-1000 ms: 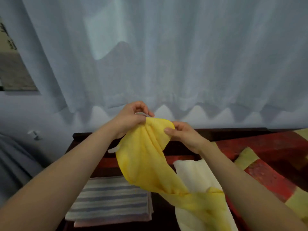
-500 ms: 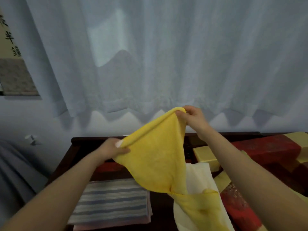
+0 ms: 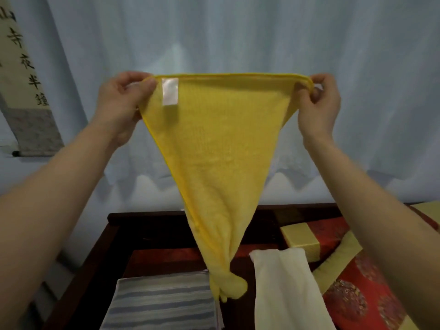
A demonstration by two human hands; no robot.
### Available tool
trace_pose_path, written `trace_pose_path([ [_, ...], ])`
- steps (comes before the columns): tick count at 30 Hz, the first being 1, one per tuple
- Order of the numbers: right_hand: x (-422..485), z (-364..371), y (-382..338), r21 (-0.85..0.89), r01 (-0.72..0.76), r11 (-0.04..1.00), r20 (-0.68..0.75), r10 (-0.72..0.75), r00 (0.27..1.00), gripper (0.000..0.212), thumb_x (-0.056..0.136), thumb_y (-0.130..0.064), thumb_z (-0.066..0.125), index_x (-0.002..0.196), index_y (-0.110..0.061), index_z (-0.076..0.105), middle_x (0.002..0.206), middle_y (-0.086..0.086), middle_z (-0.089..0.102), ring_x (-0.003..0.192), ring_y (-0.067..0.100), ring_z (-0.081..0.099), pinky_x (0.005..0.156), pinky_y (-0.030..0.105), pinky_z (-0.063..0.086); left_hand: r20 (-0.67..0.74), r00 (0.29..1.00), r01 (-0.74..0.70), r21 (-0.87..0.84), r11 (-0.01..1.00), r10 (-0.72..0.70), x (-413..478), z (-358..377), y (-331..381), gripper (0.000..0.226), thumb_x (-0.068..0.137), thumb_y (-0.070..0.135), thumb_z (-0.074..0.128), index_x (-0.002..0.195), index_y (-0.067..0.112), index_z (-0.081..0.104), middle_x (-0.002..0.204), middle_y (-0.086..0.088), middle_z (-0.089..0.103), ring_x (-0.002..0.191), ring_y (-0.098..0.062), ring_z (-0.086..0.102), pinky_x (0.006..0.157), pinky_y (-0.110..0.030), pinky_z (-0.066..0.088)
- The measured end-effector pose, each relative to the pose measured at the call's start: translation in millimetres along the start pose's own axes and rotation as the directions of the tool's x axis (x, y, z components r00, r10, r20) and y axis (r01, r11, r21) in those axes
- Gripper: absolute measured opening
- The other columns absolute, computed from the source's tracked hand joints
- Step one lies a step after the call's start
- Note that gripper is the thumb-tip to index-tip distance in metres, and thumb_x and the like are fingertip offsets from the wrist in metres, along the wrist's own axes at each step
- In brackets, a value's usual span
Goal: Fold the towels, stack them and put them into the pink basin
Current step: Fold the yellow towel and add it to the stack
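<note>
Left hand (image 3: 123, 101) pinches top-left corner of yellow terry towel (image 3: 214, 148), held taut mid-air above folded grey-striped towel (image 3: 162, 303). Right hand (image 3: 317, 103) pinches opposite corner. Lower end bunched: risk of crooked fold. Pink basin not seen.

- Yellow towel (image 3: 214, 148) is up in the air, top edge stretched taut from ten o'clock across to two o'clock, tapering to a bunched tail at six, white label near its upper-left corner.
- Striped towel (image 3: 164, 303), grey and white, lies folded flat at seven o'clock.
- Cream towel (image 3: 283, 291) lies loosely spread at five o'clock.
</note>
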State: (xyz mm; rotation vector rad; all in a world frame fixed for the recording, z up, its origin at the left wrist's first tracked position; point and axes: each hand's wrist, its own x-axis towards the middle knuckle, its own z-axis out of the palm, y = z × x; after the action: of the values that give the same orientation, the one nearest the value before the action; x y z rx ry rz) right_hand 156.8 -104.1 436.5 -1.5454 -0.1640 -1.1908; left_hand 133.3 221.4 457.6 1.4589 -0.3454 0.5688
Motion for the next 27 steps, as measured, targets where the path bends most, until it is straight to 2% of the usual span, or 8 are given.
trace_pose_path([
  [5,-18.2,0.2,-12.6,0.200,-0.031,0.979,-0.022,0.036,0.999,0.022,0.077,-0.005,0.050,0.077,-0.027,0.049,0.052,-0.012,0.042,0.050,0.005,0.035,0.052,0.027,0.031,-0.127,0.976,-0.183,-0.024,0.983,0.179,-4.1,7.4,9.2,0.007,0.083,0.017,0.067,0.084,0.021,0.062,0.066,0.011,0.070,0.065,-0.005,0.062,0.065,-0.025,0.051],
  [9,-44.6,-18.4,1.5,0.215,-0.352,0.911,0.281,0.288,0.916,0.014,0.085,-0.011,0.062,0.083,-0.021,0.054,0.061,-0.009,0.062,0.055,0.007,0.052,0.052,0.025,0.043,-0.087,0.995,-0.028,0.123,0.992,0.039,-31.8,10.3,-12.3,0.013,0.088,0.019,0.062,0.081,0.027,0.055,0.050,0.010,0.060,0.046,-0.002,0.049,0.047,-0.019,0.040],
  [14,-124.8,-69.4,54.9,-0.131,-0.697,0.705,0.698,0.565,0.440,0.019,0.085,-0.020,0.063,0.102,-0.011,0.060,0.087,0.007,0.065,0.075,0.016,0.062,0.062,0.028,0.052,0.133,0.913,0.336,0.288,0.897,-0.385,-124.0,-9.4,-96.5,0.008,0.090,0.024,0.061,0.083,0.025,0.056,0.054,0.005,0.059,0.049,-0.004,0.051,0.044,-0.016,0.041],
  [16,-163.6,-95.4,76.6,-0.297,-0.714,0.634,0.780,0.592,0.201,0.013,0.084,-0.018,0.065,0.094,-0.010,0.060,0.080,0.006,0.061,0.070,0.014,0.059,0.058,0.024,0.049,0.306,0.752,0.514,0.281,0.810,-0.583,-176.0,-23.6,-130.6,0.023,0.076,0.042,0.073,0.082,0.023,0.062,0.062,0.007,0.063,0.059,-0.008,0.055,0.050,-0.016,0.045],
  [19,-214.3,-128.4,105.5,-0.525,-0.729,0.439,0.805,0.534,-0.259,0.008,0.086,-0.015,0.067,0.090,-0.010,0.062,0.079,0.005,0.061,0.066,0.012,0.059,0.058,0.023,0.048,0.502,0.384,0.693,0.398,0.602,-0.775,-247.2,-45.3,-176.7,0.041,0.062,0.052,0.079,0.087,0.022,0.068,0.079,0.000,0.064,0.071,-0.011,0.059,0.062,-0.023,0.048],
  [21,-241.6,-140.8,123.3,-0.621,-0.694,0.364,0.766,0.471,-0.438,0.011,0.089,-0.017,0.066,0.094,-0.008,0.062,0.079,0.002,0.062,0.066,0.009,0.059,0.060,0.022,0.048,0.527,0.233,0.752,0.435,0.495,-0.817,-279.1,-55.5,-202.0,0.040,0.065,0.046,0.081,0.093,0.019,0.070,0.087,-0.006,0.062,0.079,-0.016,0.057,0.071,-0.028,0.046],
  [23,-261.7,-142.5,140.1,-0.656,-0.662,0.361,0.736,0.499,-0.458,0.019,0.089,-0.022,0.066,0.094,-0.004,0.064,0.079,0.002,0.064,0.066,0.009,0.060,0.063,0.023,0.048,0.496,0.219,0.816,0.379,0.437,-0.840,-291.8,-62.4,-221.5,0.043,0.061,0.042,0.085,0.092,0.016,0.071,0.087,-0.007,0.063,0.079,-0.017,0.059,0.072,-0.028,0.048],
  [27,-291.4,-123.4,169.5,-0.595,-0.673,0.439,0.712,0.676,-0.189,0.032,0.086,-0.030,0.068,0.096,0.000,0.069,0.090,0.016,0.069,0.080,0.026,0.063,0.075,0.035,0.049,0.290,0.236,0.949,0.136,0.284,-0.927,-293.4,-66.4,-260.3,0.029,0.071,0.029,0.079,0.093,0.014,0.068,0.085,-0.009,0.066,0.074,-0.019,0.065,0.072,-0.039,0.055],
])
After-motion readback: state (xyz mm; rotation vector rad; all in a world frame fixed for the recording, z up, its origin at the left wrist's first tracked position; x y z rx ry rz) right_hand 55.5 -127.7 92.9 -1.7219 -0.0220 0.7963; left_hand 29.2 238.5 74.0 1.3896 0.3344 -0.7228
